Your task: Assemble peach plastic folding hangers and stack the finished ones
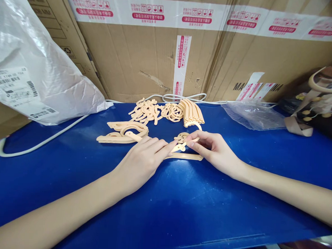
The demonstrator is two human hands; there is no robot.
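Observation:
My left hand [144, 160] is closed over a cream plastic hanger arm [133, 136], which pokes out past the knuckles and again beyond the fingertips. Between thumb and fingers, my right hand [218, 150] pinches a curved cream hanger hook [198, 126]. The hook's lower end meets the rounded joint [179, 148] by my left fingertips; whether they are locked together I cannot tell. Just beneath runs another straight cream strip [188, 156], partly covered by my left hand. Small curved pieces [181, 137] lie behind the joint.
Stacked hanger arms [116, 139] lie at left. Behind them sit piles of loose hooks [146, 110], ring-like pieces [172, 112] and more arms [193, 111]. A clear plastic bag [254, 115], white cable [41, 146], silvery parcel [42, 67] and cardboard boxes [136, 57] surround the blue table [192, 213].

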